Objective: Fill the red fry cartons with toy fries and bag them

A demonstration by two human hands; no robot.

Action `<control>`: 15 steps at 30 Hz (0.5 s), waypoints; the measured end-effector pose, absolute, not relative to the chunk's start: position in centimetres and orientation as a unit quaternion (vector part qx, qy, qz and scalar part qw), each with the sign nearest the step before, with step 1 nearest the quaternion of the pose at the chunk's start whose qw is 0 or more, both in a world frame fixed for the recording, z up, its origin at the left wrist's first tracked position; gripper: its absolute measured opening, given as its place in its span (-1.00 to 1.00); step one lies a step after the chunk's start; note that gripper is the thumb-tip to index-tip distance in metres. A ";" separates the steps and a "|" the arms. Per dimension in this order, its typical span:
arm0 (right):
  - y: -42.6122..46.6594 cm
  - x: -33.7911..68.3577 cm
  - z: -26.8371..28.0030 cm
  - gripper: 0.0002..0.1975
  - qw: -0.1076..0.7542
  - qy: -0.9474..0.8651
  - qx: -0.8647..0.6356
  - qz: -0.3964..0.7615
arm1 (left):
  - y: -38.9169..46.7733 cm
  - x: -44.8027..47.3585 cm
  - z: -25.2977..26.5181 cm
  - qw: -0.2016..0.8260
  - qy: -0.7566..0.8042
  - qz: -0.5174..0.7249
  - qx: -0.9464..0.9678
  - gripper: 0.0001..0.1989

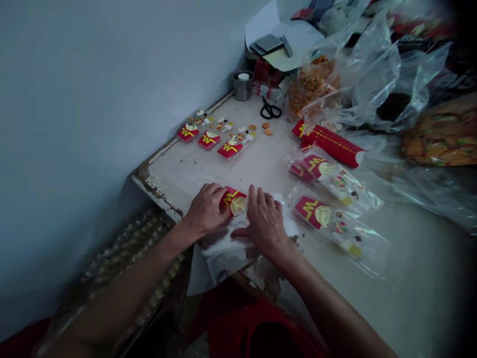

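Observation:
A small red carton (234, 201) with a yellow W and pale fry-shaped pieces lies near the table's front edge. The fingers and thumb of my left hand (208, 211) are closed on its left side. On its right, my right hand (265, 219) rests with fingers stretched out and thumb spread, at the carton's edge. Beneath both hands are a white sheet (290, 221) and clear plastic bags (223, 263), partly hidden by my hands. Close by on the right is a filled clear bag (343, 233) with a similar red carton inside.
More filled packets (335, 179) and a stack of red cartons (335, 144) lie to the right. Three small packets (231, 148) line the left. Scissors (270, 109), a metal cup (243, 87) and bags of orange pieces (313, 84) stand behind. A wall (112, 99) borders the left.

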State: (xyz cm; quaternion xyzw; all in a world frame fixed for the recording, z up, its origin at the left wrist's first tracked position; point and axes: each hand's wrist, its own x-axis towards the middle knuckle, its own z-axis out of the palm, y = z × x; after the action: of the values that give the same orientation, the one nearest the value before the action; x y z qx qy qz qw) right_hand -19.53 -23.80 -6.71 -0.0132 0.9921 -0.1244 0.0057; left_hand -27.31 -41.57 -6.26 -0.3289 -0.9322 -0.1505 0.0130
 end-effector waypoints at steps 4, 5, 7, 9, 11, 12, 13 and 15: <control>-22.1 -16.3 -6.4 0.01 0.041 0.995 0.026 -0.091 | -40.9 -26.5 -6.8 -0.002 -0.945 -0.103 -0.310 -0.55; -22.1 -15.9 -6.6 -0.05 0.045 0.994 0.034 -0.093 | -40.6 -26.4 -6.7 -0.001 -0.949 -0.085 -0.303 -0.57; -22.4 -15.6 -6.9 -0.12 0.039 0.993 0.042 -0.100 | -39.9 -26.2 -6.4 -0.005 -0.958 -0.041 -0.285 -0.61; -23.0 -15.8 -7.1 -0.15 0.033 0.992 0.049 -0.107 | -39.2 -26.3 -6.2 -0.015 -0.962 -0.004 -0.273 -0.66; -23.5 -16.1 -7.3 -0.16 0.038 0.991 0.060 -0.116 | -38.9 -26.8 -6.4 -0.028 -0.961 0.011 -0.274 -0.73; -23.6 -16.2 -7.3 -0.16 0.041 0.990 0.064 -0.120 | -38.8 -27.2 -6.6 -0.030 -0.961 0.012 -0.273 -0.77; -23.6 -16.2 -7.3 -0.16 0.043 0.989 0.067 -0.122 | -38.9 -27.7 -6.8 -0.029 -0.962 0.008 -0.271 -0.81; -23.6 -16.2 -7.3 -0.15 0.046 0.989 0.067 -0.125 | -39.4 -28.8 -7.4 -0.020 -0.966 -0.001 -0.257 -0.85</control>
State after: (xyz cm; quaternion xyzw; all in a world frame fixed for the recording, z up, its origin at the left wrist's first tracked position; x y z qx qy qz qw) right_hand -16.19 -23.56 -7.28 0.0670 0.9889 -0.1246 0.0456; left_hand -28.80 -39.36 -7.37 -0.2568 -0.9663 -0.0011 -0.0204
